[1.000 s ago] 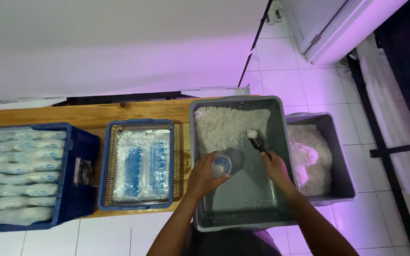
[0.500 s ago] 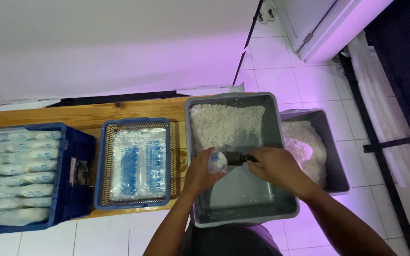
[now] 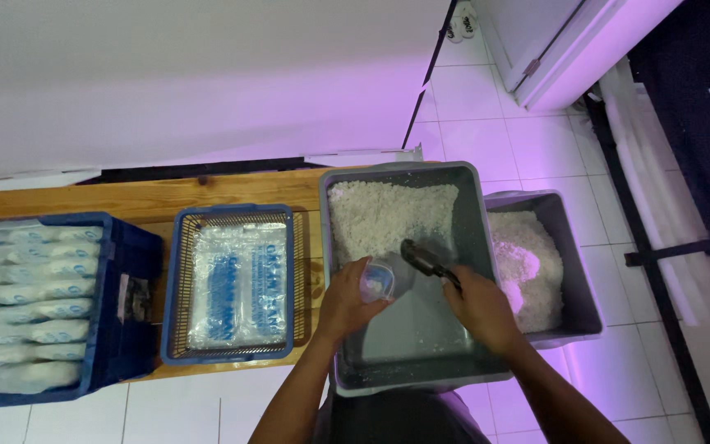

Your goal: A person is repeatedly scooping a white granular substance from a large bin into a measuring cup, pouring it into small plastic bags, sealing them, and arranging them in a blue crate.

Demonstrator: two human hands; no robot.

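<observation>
Lying in blue basket (image 3: 176, 284): clear blue-labelled packets (image 3: 238, 284)

Left of the hand sits a blue basket (image 3: 232, 284) of clear packets, a dark blue crate (image 3: 125, 288) stacked with more further left, both on the wooden surface (image 3: 166, 197).

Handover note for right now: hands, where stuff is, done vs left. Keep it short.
Left hand holds a small clear cup over the grey tub.
Right hand holds a dark scoop, its head near the cup.
White grains are piled at the tub's far end; near end mostly bare.
Done: filled packets in the blue crate and basket.
Left: cup looks unfilled.
</observation>
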